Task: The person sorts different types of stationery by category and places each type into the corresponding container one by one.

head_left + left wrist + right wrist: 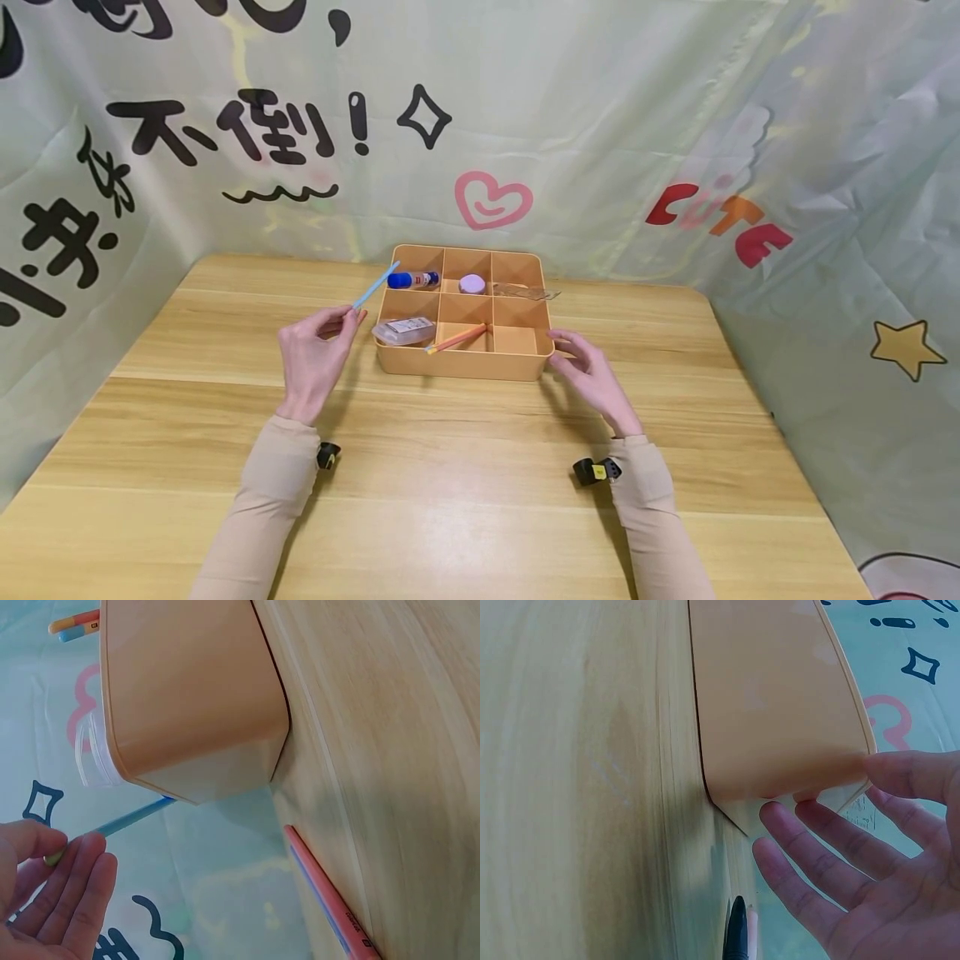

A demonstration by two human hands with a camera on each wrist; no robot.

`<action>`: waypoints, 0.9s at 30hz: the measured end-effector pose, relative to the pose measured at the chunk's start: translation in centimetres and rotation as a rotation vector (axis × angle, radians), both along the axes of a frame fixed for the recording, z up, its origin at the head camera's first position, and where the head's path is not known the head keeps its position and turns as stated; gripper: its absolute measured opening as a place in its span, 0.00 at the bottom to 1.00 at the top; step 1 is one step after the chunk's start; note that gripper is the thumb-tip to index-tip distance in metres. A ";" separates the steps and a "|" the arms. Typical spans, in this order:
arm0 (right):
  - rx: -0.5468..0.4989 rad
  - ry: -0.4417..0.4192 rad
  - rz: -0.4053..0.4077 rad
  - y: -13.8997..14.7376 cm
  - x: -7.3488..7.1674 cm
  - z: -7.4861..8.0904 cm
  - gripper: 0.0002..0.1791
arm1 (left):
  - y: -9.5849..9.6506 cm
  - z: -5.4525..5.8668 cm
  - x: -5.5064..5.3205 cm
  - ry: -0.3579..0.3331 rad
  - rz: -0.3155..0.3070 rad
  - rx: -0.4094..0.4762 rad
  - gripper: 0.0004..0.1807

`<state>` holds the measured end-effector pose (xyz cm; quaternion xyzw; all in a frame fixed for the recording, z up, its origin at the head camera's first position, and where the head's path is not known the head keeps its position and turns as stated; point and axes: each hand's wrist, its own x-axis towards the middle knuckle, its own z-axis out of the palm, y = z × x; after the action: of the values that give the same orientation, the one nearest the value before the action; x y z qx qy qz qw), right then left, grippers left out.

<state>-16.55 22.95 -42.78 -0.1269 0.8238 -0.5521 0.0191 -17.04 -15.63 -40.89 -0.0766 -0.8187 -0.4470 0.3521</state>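
Note:
My left hand [318, 350] pinches a slim blue pen [375, 286] between thumb and fingertips, beside the tan six-compartment organizer [465, 364]. In the left wrist view the pen's green end shows at the fingertips, and its other end points toward the organizer's left side. On the right, the thumb of my right hand [588, 375] touches the organizer's front corner rim, with its other fingers loosely spread along the side wall. A glue stick [412, 280], a purple round item [472, 284], a clear plastic case [405, 331] and an orange pen [459, 338] lie in or across the compartments.
A clear ruler-like strip [525, 292] sticks out over the back right compartment. A pink pen [330, 896] lies on the table by the left hand, and a black pen [737, 934] by the right. Printed cloth [585, 125] hangs behind the wooden table [450, 500].

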 end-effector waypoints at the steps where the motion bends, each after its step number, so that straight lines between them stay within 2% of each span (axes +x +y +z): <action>1: 0.000 -0.003 0.001 0.0 0.0 0.0 0.25 | 0.0 0.0 0.0 -0.005 0.008 0.017 0.06; 8: -0.007 -0.012 0.002 0.0 -0.1 0.0 0.25 | 0.0 0.1 0.1 -0.012 0.041 0.136 0.07; 13: -0.007 -0.015 0.001 0.0 0.0 0.0 0.24 | 0.0 0.2 0.1 0.001 0.042 0.176 0.07; 20: -0.002 -0.015 0.002 0.0 0.0 0.1 0.25 | -0.1 0.5 0.3 -0.014 0.049 0.192 0.06; 27: -0.009 -0.014 0.007 0.0 0.0 0.1 0.25 | -0.2 0.5 0.4 0.026 0.072 0.189 0.07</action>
<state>-16.54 22.91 -42.72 -0.1262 0.8208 -0.5564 0.0263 -16.64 -15.82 -40.40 -0.0195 -0.7705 -0.5085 0.3841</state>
